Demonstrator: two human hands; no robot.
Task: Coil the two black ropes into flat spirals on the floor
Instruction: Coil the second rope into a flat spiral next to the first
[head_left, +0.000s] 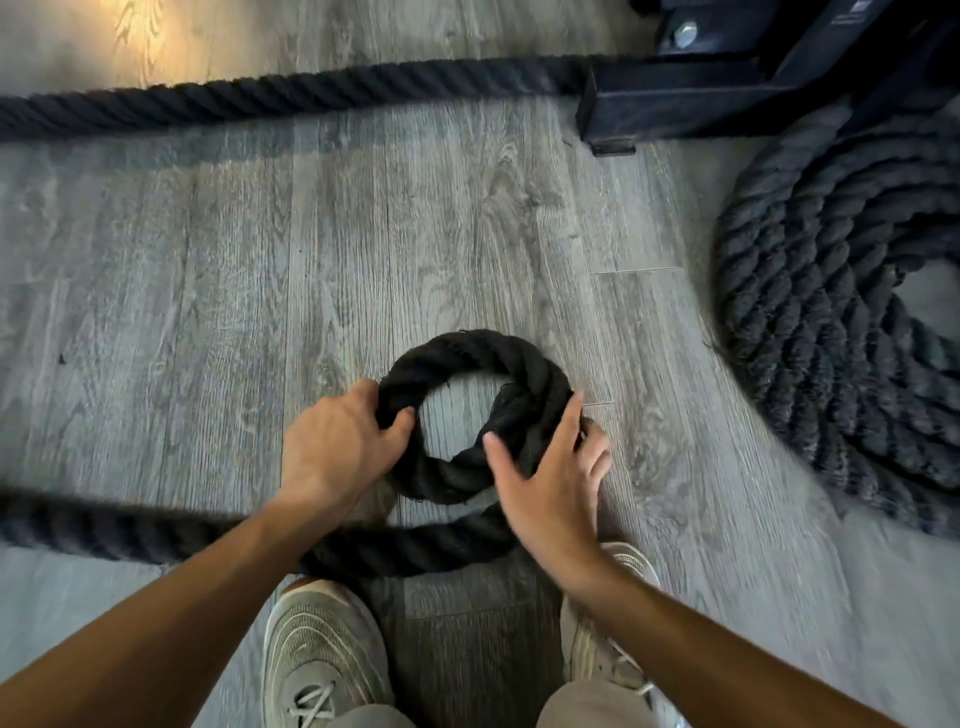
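Now started second thick black twisted rope (470, 415) spiral; left hand (332, 447) gripped first loop, right hand (550, 478) fingers spread, pressing. Next: feed tail around.

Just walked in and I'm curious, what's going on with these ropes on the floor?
A person is coiling a black rope into a spiral. The left hand grips the first small loop's left side, the right hand presses its right side, and the tail trails off left. A finished coil lies to the right on the wood floor.
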